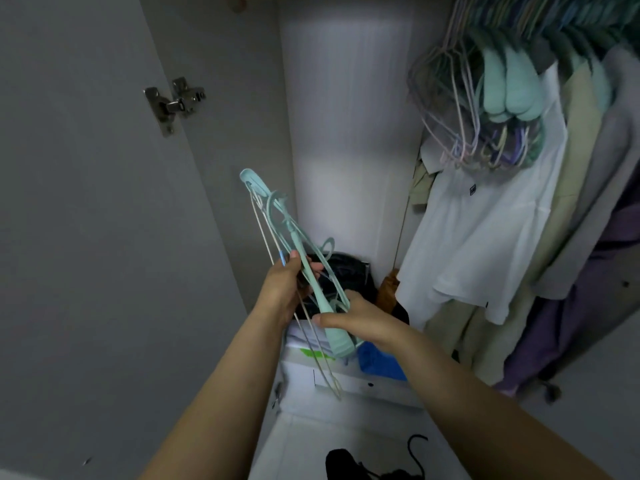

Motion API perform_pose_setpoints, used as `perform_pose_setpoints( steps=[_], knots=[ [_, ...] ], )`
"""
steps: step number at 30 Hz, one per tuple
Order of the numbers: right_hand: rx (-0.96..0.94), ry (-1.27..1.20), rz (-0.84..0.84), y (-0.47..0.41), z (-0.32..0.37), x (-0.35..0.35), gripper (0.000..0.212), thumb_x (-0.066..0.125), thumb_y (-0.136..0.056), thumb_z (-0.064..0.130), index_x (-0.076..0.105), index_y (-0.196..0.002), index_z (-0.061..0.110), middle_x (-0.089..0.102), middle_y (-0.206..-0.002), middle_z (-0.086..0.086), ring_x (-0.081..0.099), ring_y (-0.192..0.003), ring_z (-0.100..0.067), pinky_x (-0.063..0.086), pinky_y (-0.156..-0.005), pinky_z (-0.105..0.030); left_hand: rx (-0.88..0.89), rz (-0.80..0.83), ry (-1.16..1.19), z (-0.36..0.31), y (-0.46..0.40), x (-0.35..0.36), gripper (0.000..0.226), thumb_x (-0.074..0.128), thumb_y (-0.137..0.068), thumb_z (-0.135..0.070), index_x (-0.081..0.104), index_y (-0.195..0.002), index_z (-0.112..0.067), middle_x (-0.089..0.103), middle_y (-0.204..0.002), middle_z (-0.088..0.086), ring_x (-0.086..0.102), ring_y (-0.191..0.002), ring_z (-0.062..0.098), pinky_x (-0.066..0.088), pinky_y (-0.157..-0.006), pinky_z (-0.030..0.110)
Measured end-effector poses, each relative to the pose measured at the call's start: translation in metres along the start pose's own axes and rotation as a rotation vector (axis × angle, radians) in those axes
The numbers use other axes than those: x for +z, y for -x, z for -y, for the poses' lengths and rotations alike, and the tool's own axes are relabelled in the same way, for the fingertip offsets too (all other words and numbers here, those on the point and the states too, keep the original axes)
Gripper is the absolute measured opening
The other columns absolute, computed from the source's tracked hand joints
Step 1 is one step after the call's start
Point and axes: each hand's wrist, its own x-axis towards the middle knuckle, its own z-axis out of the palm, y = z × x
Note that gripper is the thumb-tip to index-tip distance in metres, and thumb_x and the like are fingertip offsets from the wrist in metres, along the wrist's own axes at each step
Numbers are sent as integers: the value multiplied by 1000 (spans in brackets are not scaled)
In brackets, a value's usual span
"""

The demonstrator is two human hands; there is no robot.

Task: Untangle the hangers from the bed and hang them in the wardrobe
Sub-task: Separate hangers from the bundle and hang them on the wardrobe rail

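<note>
Before the open wardrobe, my left hand (282,289) grips the tangled hangers (301,258) mid-bundle; my right hand (356,318) pinches the teal hanger's thick end. Light, stiff, snag-prone, I judge; best held by the shoulders. Hung hangers (485,109) crowd the right.

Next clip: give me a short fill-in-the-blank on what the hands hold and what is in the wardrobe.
1. Both hands, left hand and right hand, grip a tangled bunch of ____.
2. The thick plastic hanger in the bunch is coloured ____.
3. The white shirt hangs on the wardrobe's ____ side.
4. The metal hinge sits on the ____ side.

Missing: hangers; mint green; right; left
</note>
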Motion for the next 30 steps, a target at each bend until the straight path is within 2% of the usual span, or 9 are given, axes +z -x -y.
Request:
perform_pose_setpoints(
  steps=[3, 7, 12, 16, 20, 23, 25, 28, 30],
  knots=[
    [-36, -30, 0, 6, -6, 1, 76, 77, -66, 51, 43, -129, 25, 58, -116, 4, 59, -101, -9, 50, -79, -24, 0, -13, -37, 5, -2, 3, 29, 40, -103, -31, 59, -89, -13, 69, -62, -5, 63, -61, 14, 53, -58, 31],
    [-24, 109, -154, 9, -9, 8, 93, 69, -67, 59, 24, -144, 34, 40, -129, 8, 49, -112, -12, 46, -84, -27, -1, -7, -10, 14, -5, 3, 29, 43, -103, -29, 60, -89, -10, 68, -63, -4, 61, -57, 12, 52, -50, 26],
    [-205, 490, -409, 8, -16, 24, 44, 49, -91, 40, 50, -130, 19, 28, -149, -3, 41, -126, -23, 40, -101, -35, 15, 14, 47, 21, -6, 1, 19, 44, -102, -26, 58, -97, -14, 73, -73, -4, 66, -65, 11, 52, -53, 25],
    [-281, 391, -537, 15, -16, 35, 34, 38, -99, 38, 56, -110, 12, 54, -112, -6, 55, -93, -22, 49, -79, -40, 4, -9, 32, 20, -6, 3, 15, 47, -101, -23, 58, -99, -13, 75, -78, -1, 68, -67, 12, 52, -53, 24],
    [-237, 314, -518, 20, -14, 37, 28, 43, -96, 45, 53, -87, 20, 51, -86, 3, 54, -76, -15, 43, -64, -32, -23, -20, 41, 25, -5, 1, 15, 50, -100, -23, 60, -96, -14, 74, -76, -1, 67, -68, 14, 52, -58, 27],
    [-172, 129, -309, 24, -6, 28, 37, 52, -87, 57, 58, -90, 21, 54, -90, 6, 56, -79, -7, 45, -71, -26, -54, 29, 146, 29, -4, -2, 17, 49, -99, -21, 60, -89, -14, 68, -68, -2, 61, -63, 15, 51, -62, 31],
    [-113, 11, -175, 26, 0, 24, 38, 55, -83, 61, 58, -89, 24, 57, -86, 8, 56, -77, -6, 44, -72, -27, -81, 71, 215, 31, -2, -2, 16, 48, -98, -18, 61, -88, -14, 60, -66, -1, 56, -57, 14, 48, -57, 29],
    [-62, 243, -199, 26, 3, 27, 37, 56, -83, 53, 55, -103, 22, 53, -103, 6, 54, -86, -6, 44, -70, -25, -83, 91, 220, 39, 3, 7, 17, 48, -99, -20, 63, -94, -13, 57, -67, -1, 51, -52, 13, 46, -53, 29],
    [-54, 480, -290, 27, 2, 30, 47, 51, -87, 48, 50, -120, 15, 49, -117, -5, 55, -101, -21, 48, -81, -35, -46, 84, 193, 42, 7, 16, 20, 49, -100, -26, 65, -99, -14, 63, -69, -1, 56, -55, 14, 50, -55, 30]
  ],
)
